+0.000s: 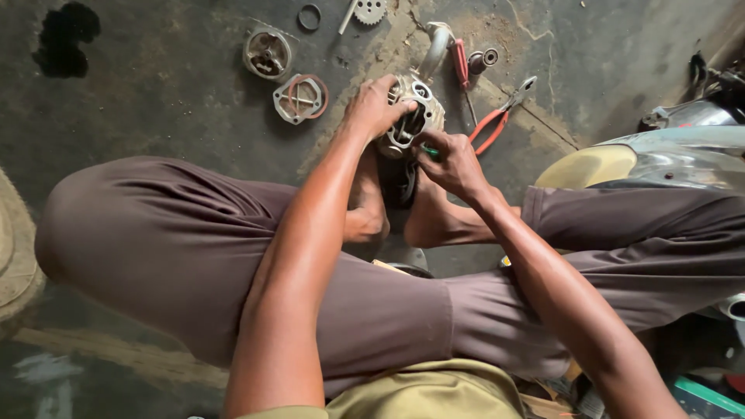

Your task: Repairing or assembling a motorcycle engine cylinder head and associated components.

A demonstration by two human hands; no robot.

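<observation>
While both hands grip it, the engine casting (410, 116) sits just past the bare feet (403, 213).
Left hand (375, 105) clamps its top; right hand (454, 164), nearer its underside, pinches a green tool (429, 152) against it, pliers (500, 116) lying right of it.

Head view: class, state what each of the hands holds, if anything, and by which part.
The left hand grips the grey metal engine part by its upper rim. The right hand pinches a small green-handled tool by its handle.

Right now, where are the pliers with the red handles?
In the head view, the red-handled pliers lie on the concrete floor, upper right of centre, just right of the metal engine part that both hands grip, near a red-handled screwdriver.
</observation>
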